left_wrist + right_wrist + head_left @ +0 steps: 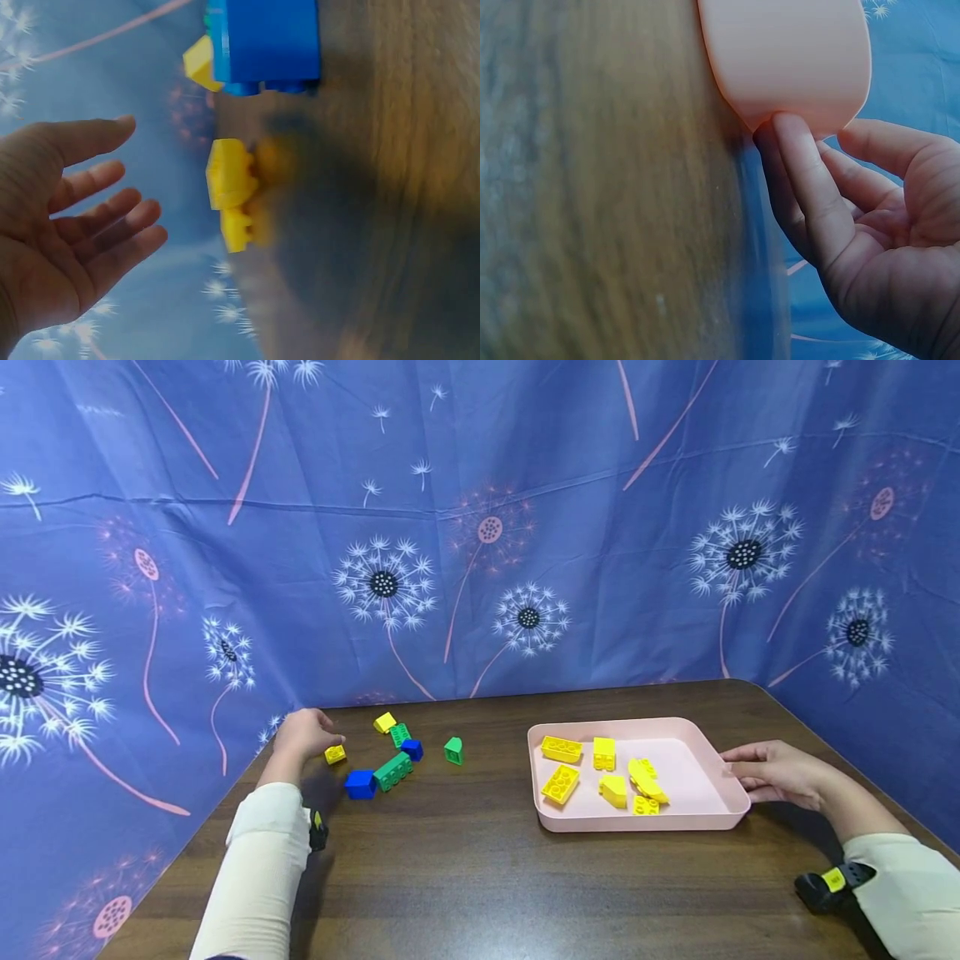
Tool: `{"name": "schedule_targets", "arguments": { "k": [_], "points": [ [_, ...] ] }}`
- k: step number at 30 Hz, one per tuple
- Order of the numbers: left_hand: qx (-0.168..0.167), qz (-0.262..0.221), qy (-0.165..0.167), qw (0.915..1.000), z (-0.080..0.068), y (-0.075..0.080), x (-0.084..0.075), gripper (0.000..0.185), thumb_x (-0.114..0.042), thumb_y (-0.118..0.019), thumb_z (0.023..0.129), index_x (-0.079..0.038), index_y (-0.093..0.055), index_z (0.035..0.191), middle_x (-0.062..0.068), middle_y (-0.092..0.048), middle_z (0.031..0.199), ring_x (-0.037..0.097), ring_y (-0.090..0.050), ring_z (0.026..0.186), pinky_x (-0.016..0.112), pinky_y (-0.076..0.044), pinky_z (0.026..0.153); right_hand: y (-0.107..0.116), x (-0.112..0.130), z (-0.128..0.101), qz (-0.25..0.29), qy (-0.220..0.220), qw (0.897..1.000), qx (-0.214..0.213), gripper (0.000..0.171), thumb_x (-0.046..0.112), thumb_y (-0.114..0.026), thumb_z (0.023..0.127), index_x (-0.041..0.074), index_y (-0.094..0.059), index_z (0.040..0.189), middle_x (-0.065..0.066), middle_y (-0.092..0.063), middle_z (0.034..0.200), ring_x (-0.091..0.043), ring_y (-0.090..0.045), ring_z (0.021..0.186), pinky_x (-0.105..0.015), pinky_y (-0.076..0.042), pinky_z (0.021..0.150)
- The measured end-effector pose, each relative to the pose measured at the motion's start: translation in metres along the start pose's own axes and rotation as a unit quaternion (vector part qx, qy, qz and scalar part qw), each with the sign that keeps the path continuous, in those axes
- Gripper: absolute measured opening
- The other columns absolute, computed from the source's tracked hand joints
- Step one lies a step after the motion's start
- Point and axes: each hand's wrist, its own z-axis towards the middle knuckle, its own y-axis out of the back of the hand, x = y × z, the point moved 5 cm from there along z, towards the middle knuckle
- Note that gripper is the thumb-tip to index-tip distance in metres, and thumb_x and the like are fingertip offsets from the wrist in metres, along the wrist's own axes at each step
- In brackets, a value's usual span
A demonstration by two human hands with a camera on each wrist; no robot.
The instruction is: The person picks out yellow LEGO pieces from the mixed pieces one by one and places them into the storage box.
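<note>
At the left of the table my left hand (303, 735) hovers by a yellow toy brick (335, 754), fingers loosely bent. In the left wrist view that hand (82, 225) holds nothing, and a gap separates it from the yellow brick (231, 176). My right hand (787, 774) holds the right end of a pink tray (705, 768). The right wrist view shows fingers (799, 157) against the tray's outer wall (787, 52), another digit at its edge. Several yellow bricks (561, 783) lie in the tray, mostly toward its left and middle.
Right of the left hand lie a blue brick (361, 785), a long green brick (393, 771), a smaller blue brick (412, 749), another green brick (400, 735) and a yellow brick (385, 722). A green piece (453, 751) stands apart. A blue patterned curtain (480, 543) borders the wooden table (465, 877).
</note>
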Motion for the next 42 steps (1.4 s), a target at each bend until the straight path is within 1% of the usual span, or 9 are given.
{"name": "schedule_targets", "arguments": {
  "k": [3, 7, 10, 16, 20, 24, 27, 34, 42],
  "points": [
    [0.008, 0.004, 0.054, 0.9985, 0.008, -0.007, 0.009, 0.047, -0.034, -0.076, 0.082, 0.003, -0.066, 0.110, 0.022, -0.066, 0.110, 0.040, -0.061, 0.095, 0.046, -0.051, 0.074, -0.001, 0.000, 0.001, -0.001, -0.003, 1.000, -0.004, 0.064, 0.013, -0.058, 0.098, -0.024, -0.023, 0.137, -0.005, -0.067, 0.106, -0.016, -0.067, 0.090, -0.038, -0.057, 0.076],
    [0.018, 0.009, 0.112, 0.9935, 0.013, -0.013, 0.014, 0.046, -0.037, -0.076, 0.081, 0.004, -0.067, 0.099, 0.021, -0.065, 0.099, 0.035, -0.061, 0.087, 0.042, -0.051, 0.067, -0.002, 0.001, 0.002, -0.005, -0.006, 1.000, -0.007, 0.064, 0.013, -0.057, 0.098, -0.023, -0.024, 0.138, -0.006, -0.067, 0.107, -0.017, -0.067, 0.089, -0.038, -0.057, 0.076],
    [0.027, 0.016, 0.133, 0.9906, 0.014, -0.018, 0.014, 0.047, -0.037, -0.074, 0.083, 0.006, -0.066, 0.098, 0.022, -0.063, 0.096, 0.034, -0.059, 0.083, 0.042, -0.050, 0.064, -0.002, 0.002, 0.001, -0.004, -0.007, 1.000, -0.006, 0.062, 0.012, -0.056, 0.098, -0.023, -0.023, 0.138, -0.006, -0.067, 0.107, -0.017, -0.067, 0.089, -0.038, -0.057, 0.076],
    [0.029, 0.008, 0.155, 0.9874, 0.013, -0.029, 0.015, 0.048, -0.032, -0.074, 0.082, 0.009, -0.067, 0.104, 0.029, -0.062, 0.107, 0.038, -0.060, 0.091, 0.046, -0.053, 0.070, -0.002, 0.004, 0.000, -0.005, -0.005, 1.000, -0.004, 0.060, 0.010, -0.054, 0.099, -0.023, -0.023, 0.137, -0.006, -0.066, 0.107, -0.015, -0.067, 0.088, -0.037, -0.057, 0.075],
    [0.031, 0.007, 0.163, 0.9862, 0.013, -0.035, 0.016, 0.050, -0.031, -0.072, 0.082, 0.011, -0.065, 0.108, 0.034, -0.057, 0.115, 0.043, -0.059, 0.097, 0.049, -0.053, 0.073, -0.001, 0.004, 0.001, -0.007, -0.007, 1.000, -0.009, 0.059, 0.010, -0.054, 0.099, -0.022, -0.024, 0.138, -0.006, -0.066, 0.108, -0.016, -0.067, 0.089, -0.038, -0.057, 0.076],
    [0.040, 0.014, 0.164, 0.9856, 0.012, -0.039, 0.017, 0.045, -0.029, -0.066, 0.087, 0.011, -0.065, 0.107, 0.035, -0.056, 0.117, 0.043, -0.059, 0.098, 0.049, -0.053, 0.074, -0.002, 0.002, 0.001, -0.007, -0.006, 1.000, -0.006, 0.059, 0.010, -0.054, 0.099, -0.023, -0.024, 0.137, -0.007, -0.066, 0.109, -0.017, -0.067, 0.090, -0.038, -0.057, 0.076],
    [0.043, 0.018, 0.159, 0.9861, 0.012, -0.040, 0.017, 0.038, -0.024, -0.062, 0.087, 0.010, -0.065, 0.103, 0.033, -0.059, 0.111, 0.040, -0.060, 0.092, 0.048, -0.054, 0.072, -0.002, 0.001, 0.001, -0.004, -0.005, 1.000, -0.004, 0.059, 0.010, -0.055, 0.099, -0.023, -0.024, 0.137, -0.007, -0.066, 0.109, -0.016, -0.067, 0.090, -0.038, -0.057, 0.076],
    [0.052, 0.033, 0.148, 0.9871, 0.015, -0.041, 0.016, 0.032, -0.023, -0.063, 0.083, 0.007, -0.066, 0.094, 0.024, -0.061, 0.095, 0.032, -0.056, 0.077, 0.043, -0.051, 0.064, -0.001, 0.002, 0.001, 0.004, -0.002, 1.000, -0.007, 0.058, 0.010, -0.056, 0.099, -0.022, -0.026, 0.137, -0.005, -0.066, 0.108, -0.016, -0.067, 0.089, -0.037, -0.057, 0.075],
    [0.083, 0.062, 0.127, 0.9865, 0.014, -0.041, 0.006, 0.023, -0.019, -0.070, 0.077, 0.002, -0.067, 0.086, 0.018, -0.058, 0.087, 0.030, -0.053, 0.076, 0.040, -0.049, 0.065, 0.000, 0.000, -0.001, -0.005, -0.007, 1.000, -0.012, 0.061, 0.012, -0.057, 0.098, -0.023, -0.026, 0.137, -0.006, -0.066, 0.107, -0.016, -0.067, 0.089, -0.037, -0.057, 0.076]
  ]
}}
